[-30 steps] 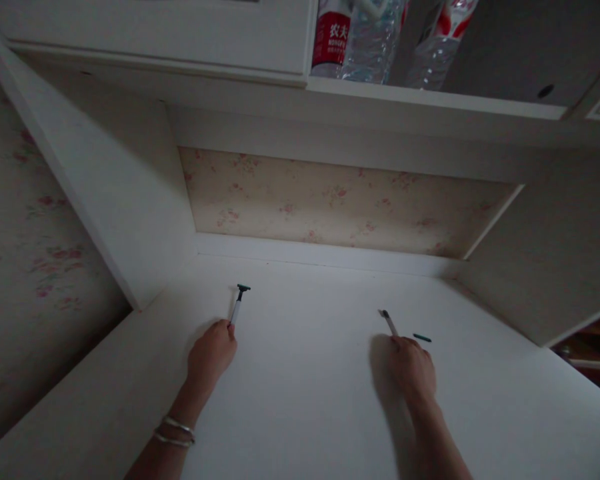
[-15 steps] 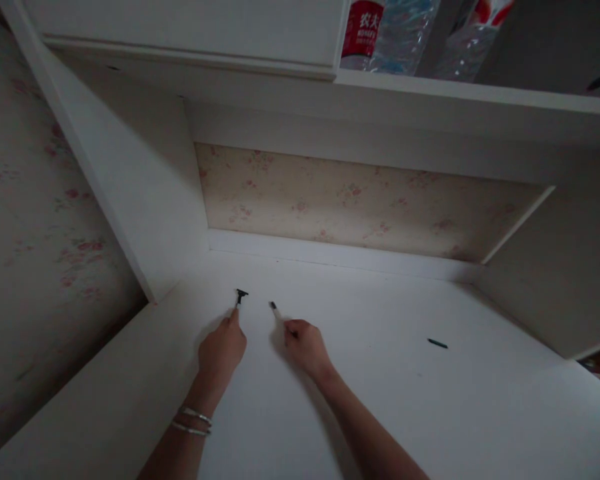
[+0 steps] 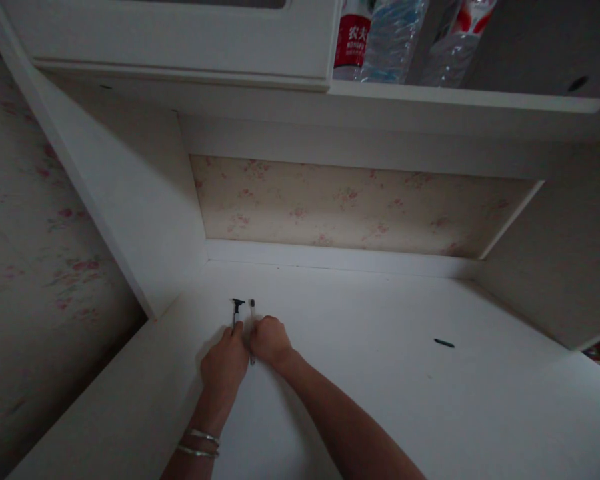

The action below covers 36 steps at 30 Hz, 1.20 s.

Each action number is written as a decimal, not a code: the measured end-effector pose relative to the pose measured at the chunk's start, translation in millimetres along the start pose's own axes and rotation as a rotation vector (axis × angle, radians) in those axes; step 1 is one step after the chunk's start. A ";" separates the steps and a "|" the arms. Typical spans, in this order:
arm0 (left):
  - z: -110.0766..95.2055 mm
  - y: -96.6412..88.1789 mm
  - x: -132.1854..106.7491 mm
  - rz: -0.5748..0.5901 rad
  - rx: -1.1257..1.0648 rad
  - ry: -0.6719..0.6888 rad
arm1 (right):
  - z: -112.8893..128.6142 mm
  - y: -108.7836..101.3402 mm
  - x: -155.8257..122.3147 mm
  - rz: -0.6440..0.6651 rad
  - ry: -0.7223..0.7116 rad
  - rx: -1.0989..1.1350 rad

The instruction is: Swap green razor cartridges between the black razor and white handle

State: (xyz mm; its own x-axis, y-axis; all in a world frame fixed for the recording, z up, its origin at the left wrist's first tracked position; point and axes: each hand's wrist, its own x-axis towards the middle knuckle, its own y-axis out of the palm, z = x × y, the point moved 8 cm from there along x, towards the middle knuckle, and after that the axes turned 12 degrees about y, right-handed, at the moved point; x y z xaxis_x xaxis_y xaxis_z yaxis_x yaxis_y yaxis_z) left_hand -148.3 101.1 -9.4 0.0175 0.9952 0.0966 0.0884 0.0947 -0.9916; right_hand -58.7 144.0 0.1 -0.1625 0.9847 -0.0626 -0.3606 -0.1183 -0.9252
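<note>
My left hand (image 3: pixel 225 360), with two silver bracelets on the wrist, is closed around the handle of a razor (image 3: pixel 237 307). The razor's black T-shaped head points toward the back of the white desktop. Close beside it, my right hand (image 3: pixel 270 339) grips a clear-barrelled pen (image 3: pixel 253 311) with a black end pointing away from me. The pen's lower end shows below the fingers, and it stands roughly parallel to the razor. Both hands are low over the desktop, nearly touching. Most of the razor's handle is hidden by my fingers.
A short dark green stick-like object (image 3: pixel 444 343) lies on the white desktop (image 3: pixel 350 400) to the right. Side panels (image 3: pixel 130 180) enclose the desk. Overhead, a shelf (image 3: pixel 460 99) holds several plastic bottles (image 3: pixel 353 43). Floral wallpaper (image 3: pixel 330 207) covers the back.
My right hand has moved left with the pen, bringing it next to the razor and turning it from slanted to nearly parallel. My left hand has barely moved. The view has shifted slightly.
</note>
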 end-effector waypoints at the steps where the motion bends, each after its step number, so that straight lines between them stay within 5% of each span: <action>1: 0.7 -0.1 0.1 0.014 -0.014 -0.004 | 1.5 0.9 -0.3 0.002 -0.009 -0.004; 5: 6.6 0.4 1.1 0.047 -0.068 -0.051 | -10.4 -2.4 -2.9 -0.009 -0.007 -0.020; 9: 11.3 -0.5 1.7 0.038 -0.098 -0.075 | -66.1 -26.4 -4.3 -0.049 0.067 -0.063; 18: 17.3 2.8 1.3 0.063 -0.156 -0.136 | -309.9 -138.5 -45.6 -0.191 0.382 -0.197; 23: 14.9 1.2 1.3 0.070 -0.137 -0.131 | -410.2 -167.4 -93.8 -0.182 0.494 -0.228; 27: 13.4 -1.4 0.4 0.069 -0.104 -0.134 | -438.0 -166.1 -111.6 -0.158 0.495 -0.220; 36: 24.2 7.9 4.5 0.056 -0.119 -0.137 | -454.1 -155.3 -102.0 -0.183 0.580 -0.232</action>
State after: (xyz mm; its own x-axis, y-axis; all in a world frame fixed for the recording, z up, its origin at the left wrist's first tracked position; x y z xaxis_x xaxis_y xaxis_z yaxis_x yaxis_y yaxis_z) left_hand -171.5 106.9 -18.9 -0.1091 0.9938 0.0207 0.2082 0.0432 -0.9771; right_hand 430.9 119.9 -19.7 0.4285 0.9031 -0.0284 -0.1168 0.0242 -0.9929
